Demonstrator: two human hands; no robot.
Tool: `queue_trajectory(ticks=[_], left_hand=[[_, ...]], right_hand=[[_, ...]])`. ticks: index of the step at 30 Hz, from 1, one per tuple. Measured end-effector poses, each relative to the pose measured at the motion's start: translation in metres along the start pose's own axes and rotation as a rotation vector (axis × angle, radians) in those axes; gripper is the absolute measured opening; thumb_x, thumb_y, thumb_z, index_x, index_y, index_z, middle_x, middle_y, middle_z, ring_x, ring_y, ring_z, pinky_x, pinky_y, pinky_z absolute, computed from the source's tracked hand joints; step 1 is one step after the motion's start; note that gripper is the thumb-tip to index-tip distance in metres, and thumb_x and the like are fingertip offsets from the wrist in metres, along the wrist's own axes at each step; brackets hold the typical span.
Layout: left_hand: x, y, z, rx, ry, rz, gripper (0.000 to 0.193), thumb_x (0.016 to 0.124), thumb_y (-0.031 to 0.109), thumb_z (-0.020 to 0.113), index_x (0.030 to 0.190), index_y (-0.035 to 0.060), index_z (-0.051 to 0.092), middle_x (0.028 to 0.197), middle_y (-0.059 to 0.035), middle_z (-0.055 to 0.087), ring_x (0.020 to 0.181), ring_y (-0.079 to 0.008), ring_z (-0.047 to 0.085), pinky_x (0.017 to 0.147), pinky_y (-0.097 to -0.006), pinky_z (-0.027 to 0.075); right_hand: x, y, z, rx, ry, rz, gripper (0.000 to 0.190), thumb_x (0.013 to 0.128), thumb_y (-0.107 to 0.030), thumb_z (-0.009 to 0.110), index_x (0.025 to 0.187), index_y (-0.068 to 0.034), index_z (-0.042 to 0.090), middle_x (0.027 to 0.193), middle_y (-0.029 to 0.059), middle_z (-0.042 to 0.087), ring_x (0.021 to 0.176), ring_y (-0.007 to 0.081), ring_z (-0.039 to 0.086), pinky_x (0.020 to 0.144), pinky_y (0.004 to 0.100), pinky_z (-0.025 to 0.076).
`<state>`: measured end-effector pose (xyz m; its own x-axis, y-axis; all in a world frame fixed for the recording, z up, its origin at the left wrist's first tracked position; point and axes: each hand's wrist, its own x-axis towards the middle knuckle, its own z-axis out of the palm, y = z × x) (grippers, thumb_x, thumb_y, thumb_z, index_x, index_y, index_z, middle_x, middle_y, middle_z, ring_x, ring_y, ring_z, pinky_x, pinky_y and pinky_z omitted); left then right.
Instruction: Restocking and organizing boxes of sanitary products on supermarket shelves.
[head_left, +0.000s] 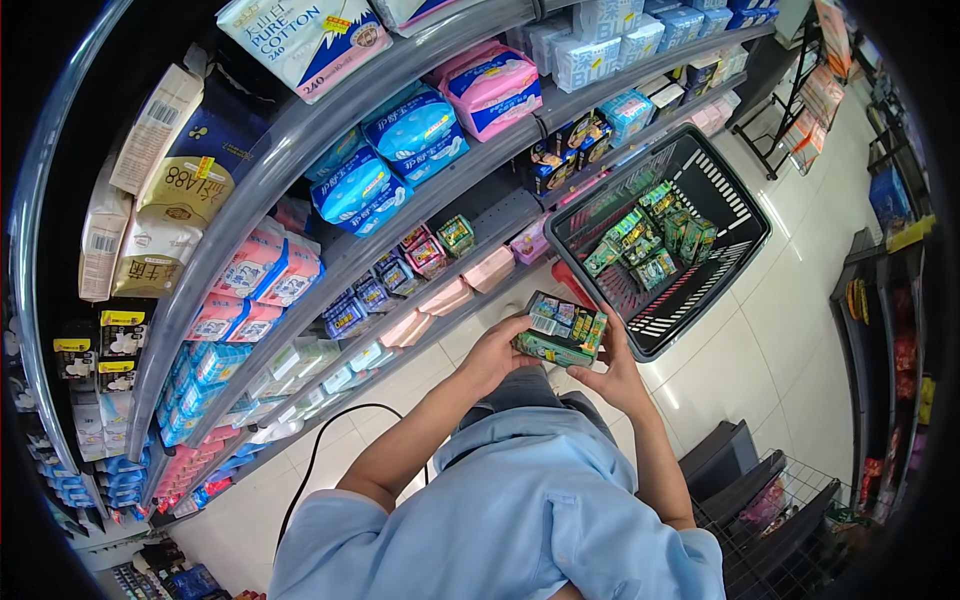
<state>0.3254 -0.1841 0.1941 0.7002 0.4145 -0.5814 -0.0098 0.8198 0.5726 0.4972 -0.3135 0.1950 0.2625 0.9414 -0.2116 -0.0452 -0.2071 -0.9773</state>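
Both hands hold one green-and-black printed pack (562, 330) in front of my waist. My left hand (495, 352) grips its left end, with the thumb on top and the fingers underneath. On the right end are the fingers and thumb of my right hand (619, 371). A barcode and small pictures show on the pack's upper face. Just beyond my right hand stands a black plastic shopping basket (752, 247) with slotted walls. Several similar green packs (637, 244) lie inside it, some side by side and others at angles.
Curved store shelves (517, 135) run along the left and front, stocked with blue sanitary pad packs (416, 135), pink packs (491, 86) and a small green pack (456, 235). A wire rack (787, 517) is at lower right. A black cable (322, 435) hangs at my left.
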Motion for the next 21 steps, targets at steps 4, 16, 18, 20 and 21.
queue_trajectory(ticks=[4,16,18,20,21], left_hand=[[0.001,0.002,-0.003,-0.018,-0.052,0.026,0.038,0.09,0.027,0.047,0.122,0.0056,0.045,0.111,-0.0071,0.058,0.1,-0.0176,0.056,0.086,-0.0348,0.044],[-0.009,0.028,0.01,0.108,-0.278,0.309,0.091,0.059,-0.003,0.048,0.143,0.0052,0.016,0.135,-0.0124,0.036,0.126,-0.0221,0.033,0.105,-0.0328,0.022],[-0.009,0.031,0.016,0.146,-0.285,0.316,0.094,0.055,-0.003,0.049,0.143,0.0047,0.016,0.136,-0.011,0.035,0.124,-0.0215,0.036,0.103,-0.0312,0.025],[-0.008,0.033,0.019,0.183,-0.291,0.324,0.098,0.052,-0.002,0.05,0.144,0.0042,0.015,0.138,-0.0095,0.034,0.121,-0.0209,0.039,0.102,-0.0296,0.027],[-0.008,0.034,0.02,0.174,-0.304,0.32,0.099,0.051,-0.003,0.05,0.144,0.0042,0.015,0.138,-0.0099,0.033,0.123,-0.0204,0.038,0.102,-0.0291,0.026]], right_hand=[[-0.002,-0.006,0.002,-0.032,0.011,-0.065,0.104,0.065,-0.006,0.076,0.144,-0.009,0.008,0.132,0.0156,0.037,0.117,0.0253,0.044,0.092,0.0364,0.044],[-0.01,-0.016,-0.007,-0.007,0.003,-0.194,0.094,0.067,-0.007,0.075,0.142,-0.007,0.018,0.14,0.0153,0.027,0.127,0.0282,0.034,0.096,0.038,0.04],[-0.011,-0.01,-0.007,0.043,0.012,-0.185,0.092,0.068,-0.006,0.074,0.142,-0.007,0.019,0.139,0.0148,0.029,0.127,0.0272,0.034,0.096,0.0378,0.04],[-0.012,-0.011,-0.007,0.092,0.018,-0.178,0.09,0.069,-0.004,0.073,0.141,-0.006,0.019,0.138,0.0143,0.031,0.127,0.0262,0.035,0.096,0.0376,0.04],[-0.014,-0.015,-0.008,0.104,0.006,-0.157,0.088,0.068,-0.001,0.072,0.14,-0.005,0.022,0.137,0.0122,0.033,0.127,0.0236,0.034,0.1,0.0348,0.034]])
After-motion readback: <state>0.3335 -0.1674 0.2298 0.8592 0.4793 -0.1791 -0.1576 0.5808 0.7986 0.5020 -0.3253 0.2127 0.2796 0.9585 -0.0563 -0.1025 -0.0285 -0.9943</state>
